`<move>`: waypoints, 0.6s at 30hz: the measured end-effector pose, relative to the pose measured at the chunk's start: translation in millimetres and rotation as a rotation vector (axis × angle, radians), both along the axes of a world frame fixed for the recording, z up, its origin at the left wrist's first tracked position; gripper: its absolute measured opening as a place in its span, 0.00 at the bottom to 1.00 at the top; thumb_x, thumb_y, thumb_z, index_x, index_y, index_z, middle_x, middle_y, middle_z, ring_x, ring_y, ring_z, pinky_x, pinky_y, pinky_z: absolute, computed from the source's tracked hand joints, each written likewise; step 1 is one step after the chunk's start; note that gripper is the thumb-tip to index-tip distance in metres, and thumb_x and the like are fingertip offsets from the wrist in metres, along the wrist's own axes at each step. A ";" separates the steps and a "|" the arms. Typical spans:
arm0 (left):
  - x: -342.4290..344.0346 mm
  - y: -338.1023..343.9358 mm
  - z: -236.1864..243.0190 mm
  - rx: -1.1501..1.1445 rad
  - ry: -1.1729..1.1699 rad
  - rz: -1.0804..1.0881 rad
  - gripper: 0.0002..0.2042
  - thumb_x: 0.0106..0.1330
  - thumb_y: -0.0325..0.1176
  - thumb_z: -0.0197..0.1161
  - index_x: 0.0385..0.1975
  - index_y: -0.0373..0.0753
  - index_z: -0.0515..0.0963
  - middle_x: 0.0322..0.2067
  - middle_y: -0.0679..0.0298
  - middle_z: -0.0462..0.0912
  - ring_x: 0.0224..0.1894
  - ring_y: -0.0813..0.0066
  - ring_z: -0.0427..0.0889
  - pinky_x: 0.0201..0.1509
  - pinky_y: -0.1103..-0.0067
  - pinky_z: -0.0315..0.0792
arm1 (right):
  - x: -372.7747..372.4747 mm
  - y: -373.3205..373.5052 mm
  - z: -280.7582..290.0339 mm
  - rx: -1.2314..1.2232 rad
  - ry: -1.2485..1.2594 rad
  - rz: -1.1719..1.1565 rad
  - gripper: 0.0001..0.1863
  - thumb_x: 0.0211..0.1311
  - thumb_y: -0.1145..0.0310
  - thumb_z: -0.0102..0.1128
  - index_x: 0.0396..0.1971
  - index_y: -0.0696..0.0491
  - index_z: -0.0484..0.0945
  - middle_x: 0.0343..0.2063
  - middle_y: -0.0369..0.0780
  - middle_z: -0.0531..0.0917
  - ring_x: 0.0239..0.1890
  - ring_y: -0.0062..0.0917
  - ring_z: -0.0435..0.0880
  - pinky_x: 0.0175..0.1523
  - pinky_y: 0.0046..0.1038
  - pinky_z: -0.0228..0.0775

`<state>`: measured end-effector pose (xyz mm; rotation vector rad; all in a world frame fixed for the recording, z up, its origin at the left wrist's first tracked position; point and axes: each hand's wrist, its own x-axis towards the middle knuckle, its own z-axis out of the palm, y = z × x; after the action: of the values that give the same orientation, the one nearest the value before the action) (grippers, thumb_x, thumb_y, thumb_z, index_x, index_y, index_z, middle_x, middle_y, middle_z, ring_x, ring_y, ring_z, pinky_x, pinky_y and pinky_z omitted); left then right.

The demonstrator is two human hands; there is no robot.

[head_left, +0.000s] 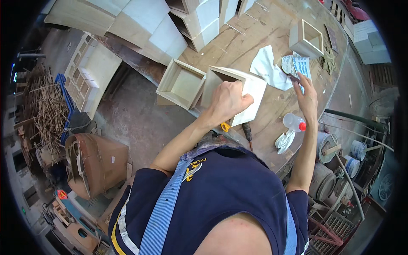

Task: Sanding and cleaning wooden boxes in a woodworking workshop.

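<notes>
My left hand (pixel 229 100) is closed over the upper edge of a pale wooden box (pixel 254 102), its fingers curled into the opening. The box stands on the worktable near my body. My right hand (pixel 307 98) pinches a small dark flat piece (pixel 293 77), its exact kind unclear, above a white sheet with blue print (pixel 301 64). A crumpled white cloth (pixel 265 68) lies between that sheet and the box. An open wooden drawer-like box (pixel 182 85) sits left of my left hand. Below the box are a dark-handled screwdriver (pixel 247 132) and a yellow-handled tool (pixel 225 126).
A clear bottle with a red cap (pixel 293 122) lies beside a white rag (pixel 284 141). Farther back on the table (pixel 238 46) are another small box (pixel 307 38) and a glove (pixel 328 60). Stacked wooden boxes (pixel 146 25) rise at the far left; buckets (pixel 352 165) stand at right.
</notes>
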<state>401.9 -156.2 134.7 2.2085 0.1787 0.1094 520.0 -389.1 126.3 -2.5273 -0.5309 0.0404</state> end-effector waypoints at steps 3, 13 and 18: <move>2.0 -0.9 13.8 0.069 0.165 -0.079 0.14 0.43 0.35 0.53 0.12 0.26 0.71 0.14 0.41 0.72 0.21 0.48 0.76 0.27 0.65 0.70 | -32.0 13.8 2.6 0.186 0.099 -0.060 0.18 0.52 0.73 0.52 0.46 0.52 0.70 0.43 0.42 0.74 0.41 0.34 0.76 0.45 0.28 0.66; -30.2 -14.9 -28.7 0.244 0.224 -0.246 0.18 0.50 0.46 0.55 0.30 0.35 0.73 0.20 0.53 0.78 0.26 0.55 0.78 0.30 0.65 0.71 | -136.0 43.5 -103.7 0.018 0.505 0.215 0.31 0.44 0.71 0.57 0.52 0.56 0.60 0.43 0.49 0.70 0.45 0.42 0.71 0.47 0.35 0.65; -40.5 -14.7 -28.9 0.241 0.118 -0.265 0.11 0.50 0.38 0.56 0.23 0.35 0.72 0.16 0.52 0.76 0.22 0.55 0.77 0.24 0.67 0.70 | -155.3 67.3 -118.2 -0.075 0.230 0.037 0.30 0.44 0.69 0.58 0.51 0.57 0.60 0.42 0.48 0.70 0.40 0.41 0.71 0.42 0.37 0.67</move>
<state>361.3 -170.9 105.9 2.4579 -0.0667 -0.1539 364.7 -321.8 8.1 -2.5406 -0.4903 0.3661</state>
